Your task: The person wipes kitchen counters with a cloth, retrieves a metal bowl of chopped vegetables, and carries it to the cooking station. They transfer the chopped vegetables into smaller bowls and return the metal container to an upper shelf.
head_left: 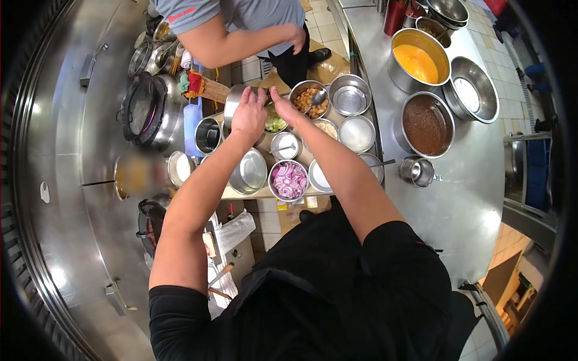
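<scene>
Both my arms reach forward over a group of metal bowls. My left hand (pixel 249 113) is at the side of a metal container (pixel 233 103), its fingers spread along it. Close by on the right, my right hand (pixel 285 108) has its thumb raised beside a bowl of chopped green vegetable (pixel 276 122); whether it grips anything is hidden. Behind it sits a bowl of brown cubed food (pixel 308 101) with a spoon (pixel 317 97) in it. Sliced red onion (pixel 289 180) fills a bowl nearer me, below a small bowl of white powder (pixel 285 146).
A co-worker (pixel 241 36) in a grey shirt stands across the bowls, one forearm over the far side. On the right counter (pixel 439 204) are pots of orange liquid (pixel 415 63) and brown sauce (pixel 427 124). Woks (pixel 141 108) stand on the left.
</scene>
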### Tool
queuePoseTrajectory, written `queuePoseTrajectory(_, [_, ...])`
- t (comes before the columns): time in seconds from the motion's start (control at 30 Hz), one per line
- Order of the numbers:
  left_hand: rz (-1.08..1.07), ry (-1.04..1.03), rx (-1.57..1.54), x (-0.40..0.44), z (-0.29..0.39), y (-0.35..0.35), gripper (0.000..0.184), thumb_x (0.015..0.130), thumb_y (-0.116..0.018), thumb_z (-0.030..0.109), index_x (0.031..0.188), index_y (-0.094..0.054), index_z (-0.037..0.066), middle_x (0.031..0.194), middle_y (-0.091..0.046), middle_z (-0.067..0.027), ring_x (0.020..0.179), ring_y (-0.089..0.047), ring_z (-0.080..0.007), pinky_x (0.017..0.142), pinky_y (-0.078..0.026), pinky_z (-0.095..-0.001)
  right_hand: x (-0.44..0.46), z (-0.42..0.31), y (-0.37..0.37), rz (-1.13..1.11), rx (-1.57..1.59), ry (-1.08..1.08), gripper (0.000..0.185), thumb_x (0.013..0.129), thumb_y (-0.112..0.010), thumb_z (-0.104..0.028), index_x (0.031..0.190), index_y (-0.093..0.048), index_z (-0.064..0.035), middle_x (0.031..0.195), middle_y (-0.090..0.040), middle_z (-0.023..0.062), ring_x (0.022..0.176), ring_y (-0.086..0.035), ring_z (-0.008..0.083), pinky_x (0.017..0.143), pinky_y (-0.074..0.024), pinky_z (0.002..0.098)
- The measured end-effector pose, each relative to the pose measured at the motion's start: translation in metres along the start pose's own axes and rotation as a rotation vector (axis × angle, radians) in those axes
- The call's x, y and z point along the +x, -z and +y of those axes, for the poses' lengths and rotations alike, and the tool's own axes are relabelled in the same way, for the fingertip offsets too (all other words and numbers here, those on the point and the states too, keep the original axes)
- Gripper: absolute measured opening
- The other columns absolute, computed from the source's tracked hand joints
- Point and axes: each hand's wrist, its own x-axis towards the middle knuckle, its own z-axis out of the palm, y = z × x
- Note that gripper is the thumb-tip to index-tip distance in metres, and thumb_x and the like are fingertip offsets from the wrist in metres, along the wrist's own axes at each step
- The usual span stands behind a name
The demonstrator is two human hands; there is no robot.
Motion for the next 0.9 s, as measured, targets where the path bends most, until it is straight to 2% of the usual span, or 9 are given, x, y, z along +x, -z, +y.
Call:
queuePoseTrajectory(0.17, [-0.016,0.016,-0.018,0.000,-0.001,0.001,0.027,0.088,-0.059,0.021,0.106,-0.077,0.013,0.150,-0.047,-0.0162,0.134,-0.048,-0.0325,0.121,-0.026,-0.0450,0.010,0.010,0.001,0.017,-0.043,0.035,0.089,0.099,-0.016,-0.072,0.150,-0.043,-0.0046,0.153,-0.042,0.0238,0.145,-0.037,0.0379,0.118,-0.0299,0.0405])
queuePoseTrajectory(0.27, [0.003,0.002,0.023,0.001,-0.002,0.003,0.026,0.088,-0.059,0.020,0.106,-0.077,0.013,0.150,-0.047,-0.0160,0.134,-0.048,-0.0323,0.121,-0.026,-0.0451,-0.005,-0.007,0.009,-0.020,-0.110,-0.014,0.090,0.099,-0.016,-0.073,0.149,-0.044,-0.0043,0.151,-0.045,0.0244,0.143,-0.039,0.0388,0.117,-0.0319,0.0414])
queuePoseTrajectory(0.47, [0.018,0.032,-0.013,0.000,-0.007,0.012,0.025,0.088,-0.058,0.018,0.103,-0.078,0.016,0.149,-0.048,-0.0148,0.134,-0.048,-0.0317,0.121,-0.028,-0.0442,-0.010,-0.014,0.002,0.116,-0.232,0.044,0.083,0.103,-0.017,-0.064,0.141,-0.052,0.0004,0.141,-0.052,0.0303,0.135,-0.046,0.0440,0.114,-0.0351,0.0453])
queuePoseTrajectory(0.6, [-0.049,0.044,-0.130,-0.007,-0.019,0.023,0.027,0.090,-0.057,0.021,0.106,-0.078,0.015,0.150,-0.047,-0.0144,0.132,-0.049,-0.0312,0.120,-0.029,-0.0436,-0.010,-0.010,-0.001,0.193,-0.238,0.124,0.075,0.105,-0.025,-0.059,0.132,-0.057,0.0034,0.131,-0.058,0.0316,0.128,-0.050,0.0465,0.109,-0.0388,0.0472])
queuePoseTrajectory(0.7, [-0.010,0.085,-0.312,-0.019,-0.042,0.020,0.023,0.087,-0.061,0.020,0.101,-0.079,0.017,0.150,-0.048,-0.0141,0.132,-0.049,-0.0314,0.118,-0.032,-0.0425,-0.005,-0.002,-0.006,0.234,-0.246,0.182,0.065,0.105,-0.033,-0.052,0.127,-0.059,0.0031,0.127,-0.061,0.0298,0.124,-0.054,0.0454,0.105,-0.0417,0.0475])
queuePoseTrajectory(0.73, [-0.004,0.100,-0.335,-0.023,-0.048,0.019,0.021,0.082,-0.066,0.017,0.100,-0.078,0.015,0.150,-0.047,-0.0134,0.132,-0.048,-0.0320,0.116,-0.035,-0.0420,-0.009,-0.002,-0.007,0.238,-0.237,0.201,0.062,0.105,-0.035,-0.050,0.126,-0.059,0.0032,0.126,-0.062,0.0293,0.123,-0.055,0.0447,0.104,-0.0425,0.0474])
queuePoseTrajectory(0.83, [0.035,0.083,-0.347,-0.034,-0.061,0.010,0.023,0.078,-0.070,0.016,0.099,-0.078,0.014,0.151,-0.046,-0.0126,0.133,-0.048,-0.0317,0.115,-0.037,-0.0418,-0.013,-0.004,-0.010,0.265,-0.236,0.215,0.053,0.103,-0.044,-0.043,0.128,-0.058,0.0021,0.126,-0.063,0.0265,0.122,-0.057,0.0411,0.104,-0.0437,0.0455])
queuePoseTrajectory(0.87, [0.035,0.107,-0.405,-0.036,-0.063,0.005,0.028,0.070,-0.079,0.015,0.097,-0.076,0.013,0.152,-0.044,-0.0118,0.135,-0.046,-0.0313,0.115,-0.037,-0.0413,-0.014,-0.004,-0.011,0.279,-0.258,0.215,0.052,0.102,-0.047,-0.041,0.129,-0.058,0.0012,0.127,-0.063,0.0262,0.122,-0.057,0.0408,0.105,-0.0437,0.0452])
queuePoseTrajectory(0.9, [0.053,0.123,-0.444,-0.039,-0.066,0.004,0.029,0.066,-0.082,0.016,0.094,-0.075,0.012,0.153,-0.043,-0.0117,0.136,-0.045,-0.0311,0.115,-0.038,-0.0409,-0.015,-0.004,-0.011,0.294,-0.280,0.214,0.050,0.100,-0.050,-0.039,0.130,-0.057,0.0003,0.128,-0.063,0.0259,0.122,-0.057,0.0405,0.105,-0.0436,0.0449])
